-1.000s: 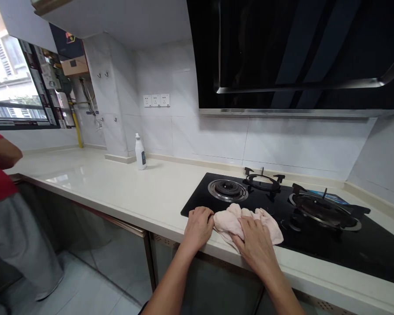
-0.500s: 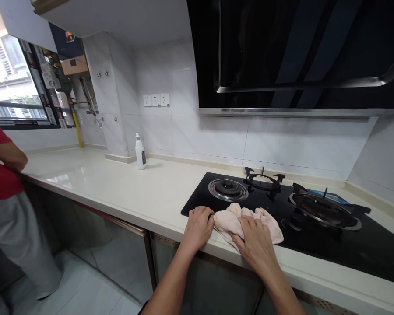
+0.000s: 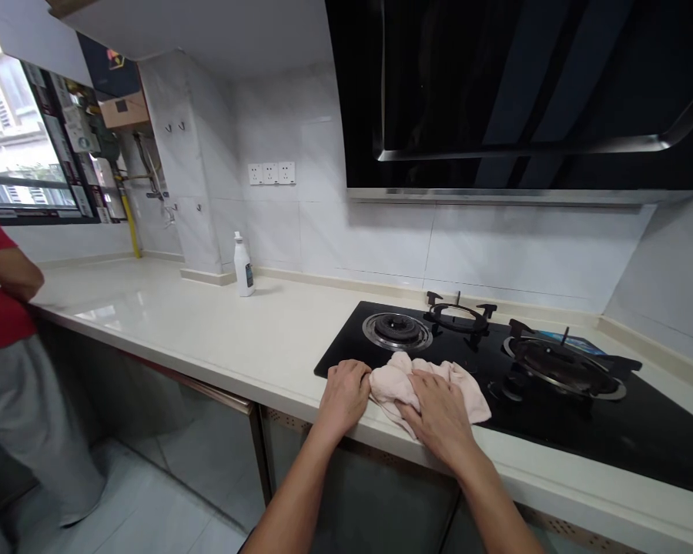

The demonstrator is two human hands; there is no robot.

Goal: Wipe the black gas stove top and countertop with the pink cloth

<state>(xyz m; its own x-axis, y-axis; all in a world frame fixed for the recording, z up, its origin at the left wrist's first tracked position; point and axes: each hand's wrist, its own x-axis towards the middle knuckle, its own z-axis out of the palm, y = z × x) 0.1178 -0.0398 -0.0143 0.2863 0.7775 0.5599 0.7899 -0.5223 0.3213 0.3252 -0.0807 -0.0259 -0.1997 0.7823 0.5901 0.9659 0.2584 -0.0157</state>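
Observation:
A crumpled pale pink cloth [image 3: 467, 388] lies on the front left part of a black glass gas hob [image 3: 577, 423]. My right hand [image 3: 439, 415] rests on top of the cloth with its fingers spread flat over it. My left hand [image 3: 343, 394] sits on the counter edge at the hob's left corner, fingers curled, its knuckles touching the cloth's left end. Behind the cloth is a bare round burner [image 3: 396, 330]. A loose black pan support [image 3: 460, 316] stands further back.
A second burner with its support [image 3: 560, 365] is on the hob's right. A white bottle [image 3: 243, 265] stands on the cream countertop [image 3: 208, 331] by the wall. A black range hood [image 3: 513, 92] hangs overhead. Another person in a red top [image 3: 0, 308] stands at far left.
Both hands and the cloth have stayed almost where they were. The view shifted slightly. The person at left moved a little further into view.

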